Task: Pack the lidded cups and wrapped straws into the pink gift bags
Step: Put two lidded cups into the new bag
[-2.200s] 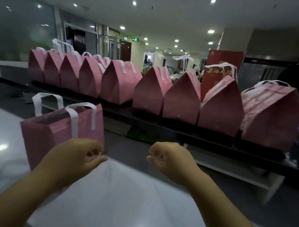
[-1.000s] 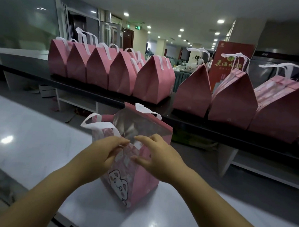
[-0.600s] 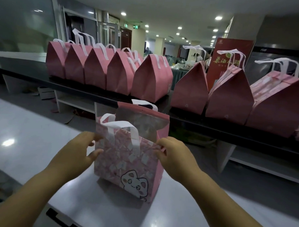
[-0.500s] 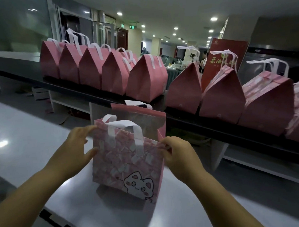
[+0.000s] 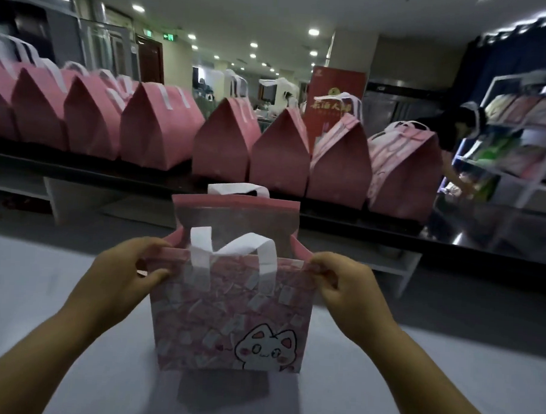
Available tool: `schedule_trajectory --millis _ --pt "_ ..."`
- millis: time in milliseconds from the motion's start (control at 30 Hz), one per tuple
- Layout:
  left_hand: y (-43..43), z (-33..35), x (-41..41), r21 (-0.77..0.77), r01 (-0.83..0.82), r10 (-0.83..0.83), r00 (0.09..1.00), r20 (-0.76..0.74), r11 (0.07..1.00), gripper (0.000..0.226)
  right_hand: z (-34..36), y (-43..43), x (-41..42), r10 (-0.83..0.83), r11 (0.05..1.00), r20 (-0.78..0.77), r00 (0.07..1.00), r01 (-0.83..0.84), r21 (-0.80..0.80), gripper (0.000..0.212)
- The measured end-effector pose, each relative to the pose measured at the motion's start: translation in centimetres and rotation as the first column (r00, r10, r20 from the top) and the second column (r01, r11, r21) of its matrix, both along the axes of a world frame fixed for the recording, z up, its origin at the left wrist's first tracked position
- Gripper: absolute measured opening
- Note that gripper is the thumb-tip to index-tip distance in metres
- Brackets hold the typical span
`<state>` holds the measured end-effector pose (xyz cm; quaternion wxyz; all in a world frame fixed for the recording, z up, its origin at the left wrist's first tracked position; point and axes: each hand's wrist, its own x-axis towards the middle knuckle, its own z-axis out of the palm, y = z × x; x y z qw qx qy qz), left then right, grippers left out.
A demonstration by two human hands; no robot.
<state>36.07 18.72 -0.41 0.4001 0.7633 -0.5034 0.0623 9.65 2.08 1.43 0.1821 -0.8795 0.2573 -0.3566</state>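
Pink gift bag (image 5: 229, 311) upright at frame centre on white table (image 5: 36, 290). Left hand (image 5: 122, 269) and right hand (image 5: 349, 288) pinch its top corners. Risk: uneven pull could tip the light bag.

White table (image 5: 36, 290): one open pink gift bag (image 5: 229, 317) stands upright on its base, cat print facing the near side. Long dark counter (image 5: 79, 171) behind it: a row of closed pink gift bags (image 5: 158, 125), side by side, tops folded to a peak.
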Motion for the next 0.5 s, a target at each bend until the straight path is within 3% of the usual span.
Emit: schedule_trajectory --millis 500 --pt "-13.3 -0.5 -27.8 -0.083 0.388 -0.379 0.919 0.107 0.918 0.044 -1.8 -7.5 -30.0 -0.387 0.921 0.073 0.919 0.389 -0.017 0.014"
